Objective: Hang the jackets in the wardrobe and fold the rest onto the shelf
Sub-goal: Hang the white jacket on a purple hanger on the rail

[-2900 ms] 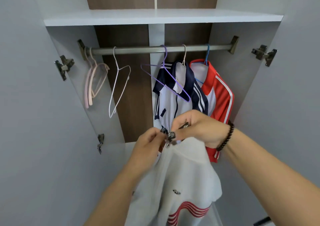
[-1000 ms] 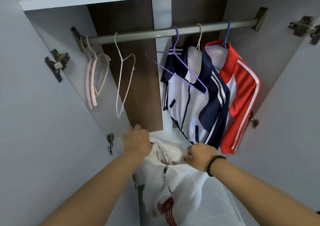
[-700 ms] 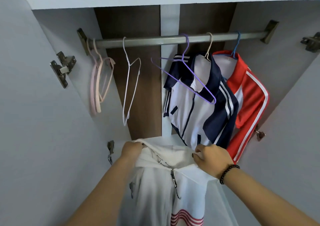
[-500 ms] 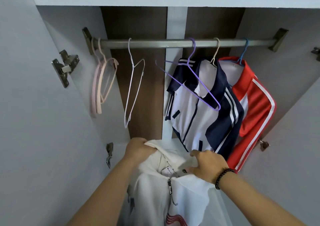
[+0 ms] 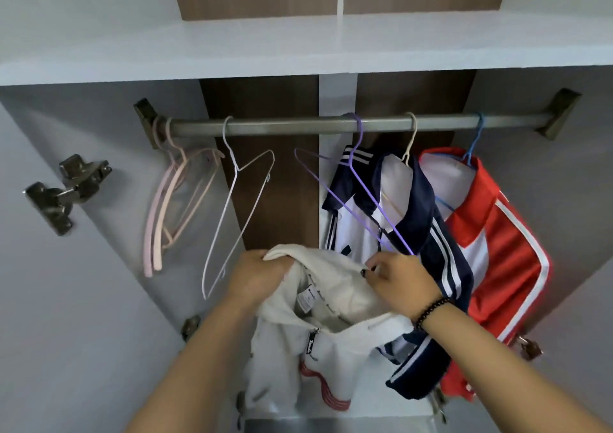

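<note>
I hold a white zip-up jacket (image 5: 335,303) with red stripes low in the wardrobe opening. My left hand (image 5: 257,275) grips its collar on the left. My right hand (image 5: 396,278) rests on the collar's right side, fingertips at the lower tip of an empty purple wire hanger (image 5: 358,200) that hangs from the metal rail (image 5: 298,125). Behind it hang a navy-and-white jacket (image 5: 408,233) and a red-and-white jacket (image 5: 497,243), each on its own hanger.
An empty white wire hanger (image 5: 238,213) and pink hangers (image 5: 172,207) hang at the rail's left end. A white shelf (image 5: 298,47) runs above the rail. Door hinges (image 5: 66,190) stick out on the left wall. A lower white shelf edge (image 5: 331,424) lies beneath the jacket.
The white jacket has been raised with its collar spread open. My right hand moved up from the collar to the purple hanger's lower tip. The view tilted upward.
</note>
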`<action>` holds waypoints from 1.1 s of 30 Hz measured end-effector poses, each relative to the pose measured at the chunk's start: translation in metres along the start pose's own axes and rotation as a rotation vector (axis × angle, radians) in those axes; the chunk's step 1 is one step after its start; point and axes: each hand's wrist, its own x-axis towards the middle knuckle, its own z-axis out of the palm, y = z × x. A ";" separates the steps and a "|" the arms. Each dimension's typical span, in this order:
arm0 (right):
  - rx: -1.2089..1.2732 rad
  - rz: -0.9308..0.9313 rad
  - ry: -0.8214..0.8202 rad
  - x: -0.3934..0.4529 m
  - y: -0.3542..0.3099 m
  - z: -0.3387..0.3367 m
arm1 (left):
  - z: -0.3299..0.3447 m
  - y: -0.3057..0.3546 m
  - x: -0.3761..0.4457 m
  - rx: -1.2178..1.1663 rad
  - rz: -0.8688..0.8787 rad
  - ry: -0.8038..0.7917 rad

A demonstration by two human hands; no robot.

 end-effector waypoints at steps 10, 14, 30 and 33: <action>0.303 -0.007 0.164 0.137 -0.026 -0.056 | 0.004 0.037 0.011 -0.213 -0.029 0.210; 0.337 0.131 -0.037 0.173 -0.041 -0.045 | -0.004 0.055 0.016 -0.196 -0.026 0.223; 0.634 0.078 -0.001 0.202 -0.051 -0.066 | -0.007 0.052 0.054 -0.063 -0.048 0.276; 0.720 0.022 -0.033 0.188 -0.054 -0.072 | -0.005 0.033 0.068 0.148 -0.104 0.298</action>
